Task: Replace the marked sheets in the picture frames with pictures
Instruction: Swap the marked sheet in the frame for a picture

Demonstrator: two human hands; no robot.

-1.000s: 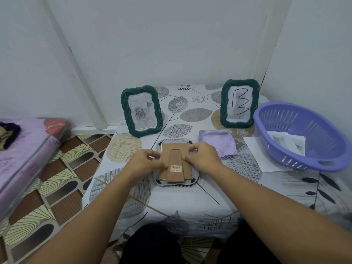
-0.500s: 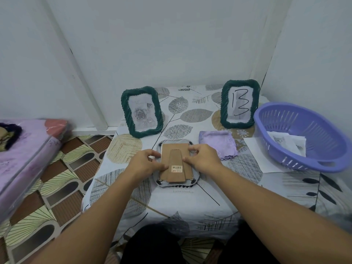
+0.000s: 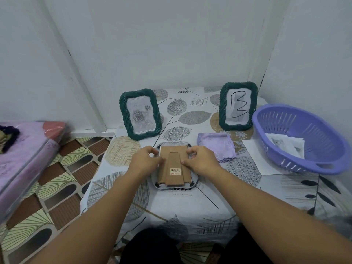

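Working on a face-down frame (image 3: 174,166) between them, both hands sit at its upper side edges, left hand (image 3: 144,161) and right hand (image 3: 202,161) with fingers curled onto the brown backing board (image 3: 172,155), probably at its clips. Beyond the right hand stands the frame marked 13 (image 3: 238,106); further right, pictures (image 3: 285,146) wait in the purple basket (image 3: 323,168), handy for swapping.

left hand (image 3: 145,161) fingers curled | right hand (image 3: 202,161) fingers curled | forearms converging
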